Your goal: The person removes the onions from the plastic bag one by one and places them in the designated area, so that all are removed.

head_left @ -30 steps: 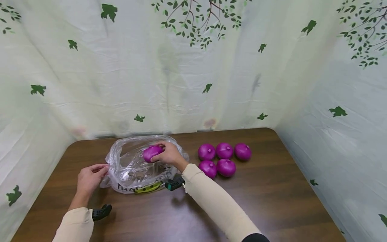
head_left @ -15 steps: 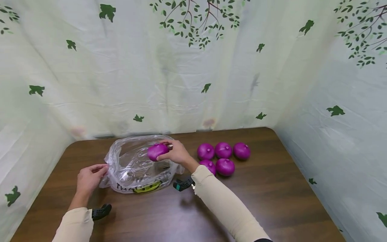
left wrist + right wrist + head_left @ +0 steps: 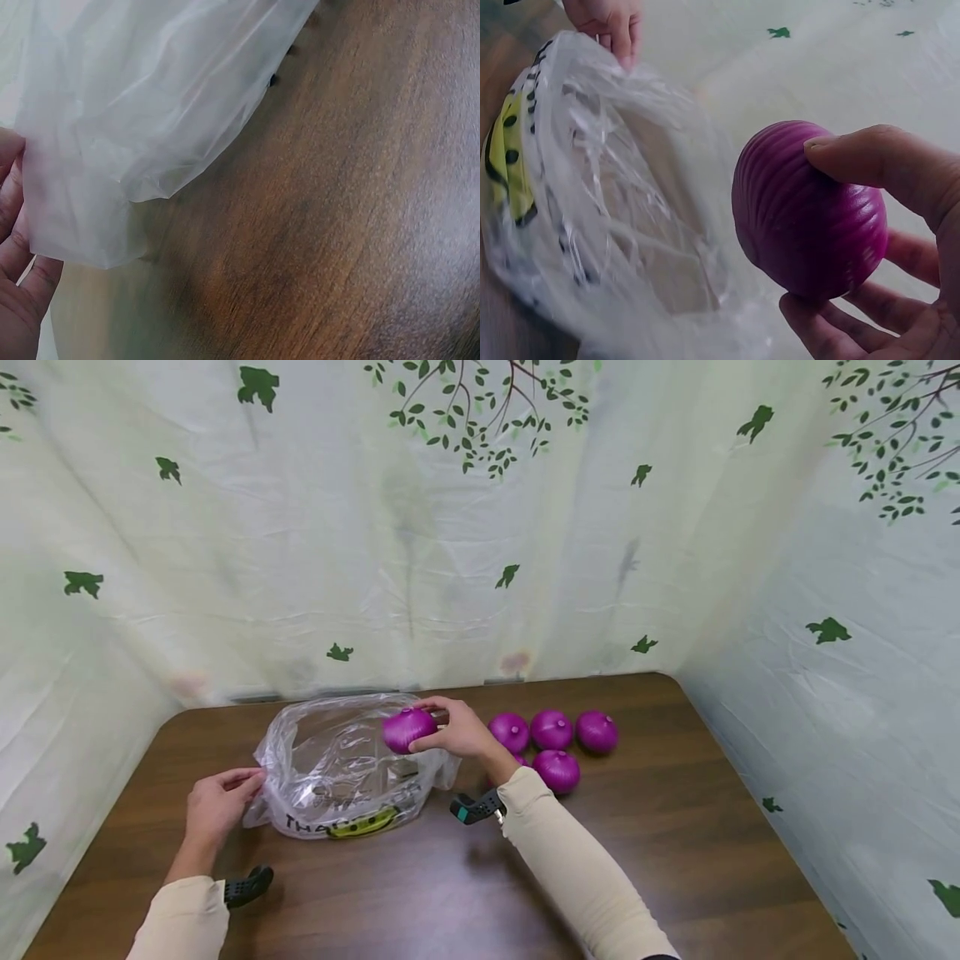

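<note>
Transfer of a purple onion (image 3: 408, 729) is judged in hand: it is gripped by the right hand (image 3: 459, 733) at the bag's 2 o'clock rim, the plastic bag (image 3: 341, 772) being pinched by the left hand (image 3: 217, 803) at 9 o'clock; a controlled carry is called for next.

The bag's (image 3: 341, 768) black lettering is crumpled and unreadable. Behind the right wrist, one onion (image 3: 519, 762) is mostly hidden beside the bag.

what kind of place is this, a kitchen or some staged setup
Likely a staged setup, not a kitchen: a bare wooden table boxed in by leaf-print curtains, with only a plastic bag and purple onions.
</note>
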`<act>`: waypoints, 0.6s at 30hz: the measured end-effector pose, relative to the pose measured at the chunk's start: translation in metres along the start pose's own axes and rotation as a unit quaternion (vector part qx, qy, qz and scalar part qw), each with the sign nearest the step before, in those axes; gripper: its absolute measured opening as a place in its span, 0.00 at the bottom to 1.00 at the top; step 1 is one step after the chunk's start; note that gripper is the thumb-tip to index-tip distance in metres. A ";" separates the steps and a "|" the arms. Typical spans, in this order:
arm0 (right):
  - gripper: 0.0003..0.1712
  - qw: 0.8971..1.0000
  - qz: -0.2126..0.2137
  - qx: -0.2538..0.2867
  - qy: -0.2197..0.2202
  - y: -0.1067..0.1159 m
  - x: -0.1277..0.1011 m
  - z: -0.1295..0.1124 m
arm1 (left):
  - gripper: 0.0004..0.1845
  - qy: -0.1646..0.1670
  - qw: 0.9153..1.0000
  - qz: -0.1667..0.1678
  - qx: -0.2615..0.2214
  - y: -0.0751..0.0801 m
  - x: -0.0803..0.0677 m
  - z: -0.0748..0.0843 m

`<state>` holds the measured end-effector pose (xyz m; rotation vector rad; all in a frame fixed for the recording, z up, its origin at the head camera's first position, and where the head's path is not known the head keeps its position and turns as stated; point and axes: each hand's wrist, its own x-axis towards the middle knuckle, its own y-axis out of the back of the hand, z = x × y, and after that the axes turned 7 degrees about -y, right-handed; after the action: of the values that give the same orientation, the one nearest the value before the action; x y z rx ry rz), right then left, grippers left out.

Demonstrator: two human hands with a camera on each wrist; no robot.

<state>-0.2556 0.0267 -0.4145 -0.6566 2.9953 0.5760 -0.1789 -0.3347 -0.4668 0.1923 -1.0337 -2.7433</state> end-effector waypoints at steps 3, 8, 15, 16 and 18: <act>0.35 1.000 0.000 0.008 -0.003 0.005 -0.004 0.004 | 0.29 0.002 1.000 0.000 0.002 0.001 -0.001 -0.001; 0.35 1.000 -0.001 0.014 -0.010 0.014 -0.012 0.010 | 0.28 -0.002 1.000 -0.001 -0.002 0.001 -0.001 0.001; 0.35 1.000 -0.001 0.013 -0.018 0.028 -0.023 0.017 | 0.28 0.003 1.000 0.002 -0.013 -0.001 0.001 0.003; 0.36 1.000 -0.002 0.012 -0.019 0.030 -0.024 0.018 | 0.28 0.004 1.000 0.002 -0.012 -0.001 0.001 0.003; 0.35 1.000 -0.003 0.010 -0.019 0.033 -0.026 0.019 | 0.28 0.001 1.000 0.002 -0.009 -0.001 0.000 0.003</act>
<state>-0.2463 0.0723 -0.4183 -0.6464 2.9580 0.5502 -0.1799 -0.3323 -0.4649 0.1903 -1.0077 -2.7464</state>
